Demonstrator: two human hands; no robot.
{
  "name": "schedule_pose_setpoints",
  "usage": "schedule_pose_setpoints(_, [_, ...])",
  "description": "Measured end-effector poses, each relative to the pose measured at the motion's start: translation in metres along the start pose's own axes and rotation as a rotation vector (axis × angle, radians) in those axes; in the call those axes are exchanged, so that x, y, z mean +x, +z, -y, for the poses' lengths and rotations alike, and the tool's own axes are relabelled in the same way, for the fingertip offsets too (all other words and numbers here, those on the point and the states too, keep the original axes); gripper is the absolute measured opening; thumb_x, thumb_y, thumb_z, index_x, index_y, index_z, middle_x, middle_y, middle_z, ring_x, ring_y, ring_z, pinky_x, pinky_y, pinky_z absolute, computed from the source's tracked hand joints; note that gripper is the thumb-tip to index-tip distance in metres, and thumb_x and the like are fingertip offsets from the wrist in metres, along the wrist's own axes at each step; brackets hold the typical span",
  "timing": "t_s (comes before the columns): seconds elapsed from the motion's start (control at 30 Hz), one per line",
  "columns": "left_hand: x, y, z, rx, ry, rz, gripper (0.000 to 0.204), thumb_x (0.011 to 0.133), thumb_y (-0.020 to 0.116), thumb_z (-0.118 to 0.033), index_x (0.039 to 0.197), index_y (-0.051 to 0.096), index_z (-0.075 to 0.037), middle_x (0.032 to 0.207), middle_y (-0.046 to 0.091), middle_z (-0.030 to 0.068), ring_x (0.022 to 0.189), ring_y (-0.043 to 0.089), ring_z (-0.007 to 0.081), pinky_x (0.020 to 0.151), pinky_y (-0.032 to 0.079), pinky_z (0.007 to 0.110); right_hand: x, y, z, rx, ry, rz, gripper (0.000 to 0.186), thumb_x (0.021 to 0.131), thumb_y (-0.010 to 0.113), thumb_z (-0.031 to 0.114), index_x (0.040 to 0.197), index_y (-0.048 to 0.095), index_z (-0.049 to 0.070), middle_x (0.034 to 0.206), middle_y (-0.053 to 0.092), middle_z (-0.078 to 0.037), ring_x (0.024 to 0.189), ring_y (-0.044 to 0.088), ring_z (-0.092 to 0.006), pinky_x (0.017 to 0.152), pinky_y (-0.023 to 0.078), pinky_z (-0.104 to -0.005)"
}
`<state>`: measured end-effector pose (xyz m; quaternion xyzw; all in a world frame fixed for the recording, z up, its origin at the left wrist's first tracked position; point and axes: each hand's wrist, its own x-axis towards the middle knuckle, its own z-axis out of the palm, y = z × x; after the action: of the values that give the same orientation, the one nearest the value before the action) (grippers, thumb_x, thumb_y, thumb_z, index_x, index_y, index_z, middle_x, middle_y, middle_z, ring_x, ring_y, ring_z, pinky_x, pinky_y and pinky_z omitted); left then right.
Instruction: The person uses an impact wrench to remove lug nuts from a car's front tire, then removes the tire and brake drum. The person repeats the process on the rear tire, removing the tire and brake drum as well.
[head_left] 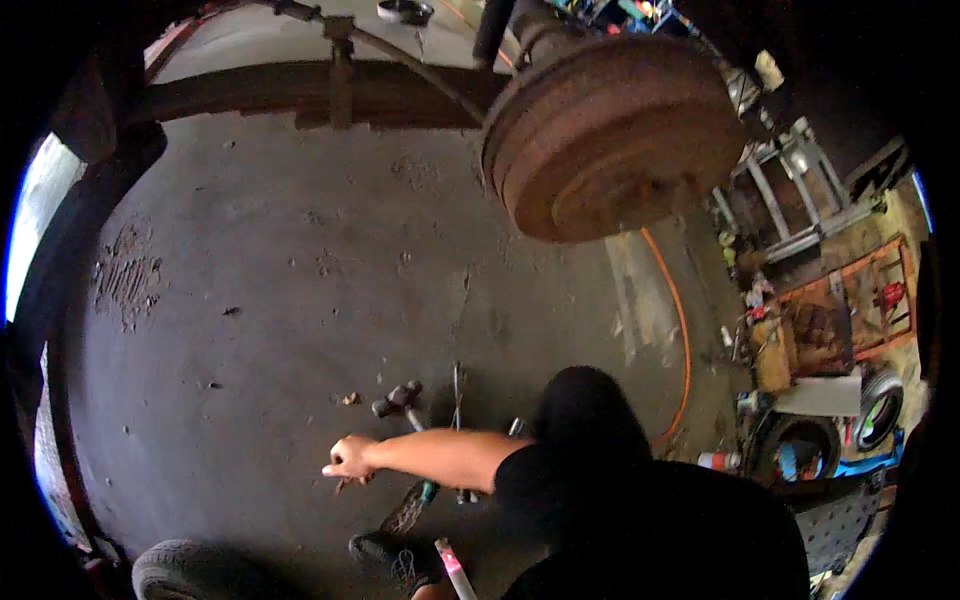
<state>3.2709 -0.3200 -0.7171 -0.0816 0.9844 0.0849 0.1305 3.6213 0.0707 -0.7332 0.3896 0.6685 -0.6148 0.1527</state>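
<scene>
My left arm reaches out to the left, low over the dark floor. At its end my left hand (352,458) is closed, fingers curled; a small brownish bit shows under it, but what it holds I cannot make out. Just beyond the forearm lies a hammer (398,398) with a metal head, and a thin metal rod (458,390) is beside it. On the near side of the arm lies a rough brown piece (405,510) with a green end. My right hand is not in view. A white stick with a glowing tip (455,570), like a lit cigarette, is close at the lower edge.
A large rusty brake drum (620,150) hangs ahead, joined to a dark axle beam. An orange hose (683,330) runs along the floor. Tyres (880,410) and a metal frame (790,195) stand at the right. Another tyre (185,570) is at the lower left, near a dark shoe (385,555).
</scene>
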Motion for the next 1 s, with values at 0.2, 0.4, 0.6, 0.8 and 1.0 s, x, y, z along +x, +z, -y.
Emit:
schedule_pose_setpoints(0.2, [0.043, -0.096, 0.009, 0.299, -0.032, -0.312, 0.055, 0.089, 0.046, -0.04, 0.123, 0.058, 0.002, 0.122, 0.06, 0.0244, 0.107, 0.061, 0.0408, 0.091, 0.049, 0.051, -0.108, -0.089, -0.065, -0.407, -0.497, -0.165, 0.035, 0.087, 0.058, 0.043, 0.093, 0.067, 0.009, 0.078, 0.066, -0.019, 0.074, 0.065, -0.0384, 0.066, 0.05, -0.0479])
schedule_pose_setpoints(0.4, [0.083, -0.088, -0.079, 0.236, 0.51, -0.621, 0.043, 0.09, 0.055, -0.037, 0.11, 0.067, -0.001, 0.099, 0.069, 0.0193, 0.091, 0.066, 0.0357, 0.08, 0.05, 0.049, -0.216, -0.168, -0.159, -0.259, -0.026, -0.714, 0.043, 0.09, 0.059, 0.045, 0.084, 0.068, 0.004, 0.079, 0.068, -0.016, 0.075, 0.067, -0.0337, 0.067, 0.051, -0.045])
schedule_pose_setpoints(0.6, [-0.188, 0.019, -0.316, 0.189, 1.576, 0.332, 0.033, 0.091, 0.049, -0.008, 0.124, 0.053, -0.002, 0.109, 0.062, 0.0214, 0.1, 0.06, 0.0353, 0.088, 0.047, 0.042, -0.251, -0.059, -0.208, -0.026, 0.098, -0.448, 0.053, 0.088, 0.059, 0.052, 0.091, 0.07, 0.0, 0.09, 0.069, -0.022, 0.084, 0.067, -0.034, 0.074, 0.051, -0.044])
schedule_pose_setpoints(0.8, [-0.386, 0.132, -0.326, 0.887, 1.28, 0.937, 0.049, 0.081, 0.07, -0.047, 0.09, 0.064, 0.001, 0.076, 0.066, 0.0138, 0.063, 0.067, 0.0261, 0.057, 0.055, 0.04, -0.259, -0.028, -0.215, -0.024, 0.047, -0.346, 0.041, 0.09, 0.062, 0.042, 0.104, 0.067, 0.005, 0.094, 0.07, -0.015, 0.088, 0.067, -0.0305, 0.078, 0.051, -0.0409])
schedule_pose_setpoints(1.0, [-0.44, 0.226, -0.26, 0.21, 1.031, 0.551, 0.057, 0.073, 0.074, -0.044, 0.102, 0.06, 0.002, 0.093, 0.068, 0.0211, 0.083, 0.069, 0.0353, 0.077, 0.054, 0.044, -0.277, -0.008, -0.239, 0.159, -0.018, -0.568, 0.043, 0.09, 0.061, 0.044, 0.101, 0.067, 0.003, 0.091, 0.069, -0.017, 0.089, 0.066, -0.0327, 0.077, 0.05, -0.0419])
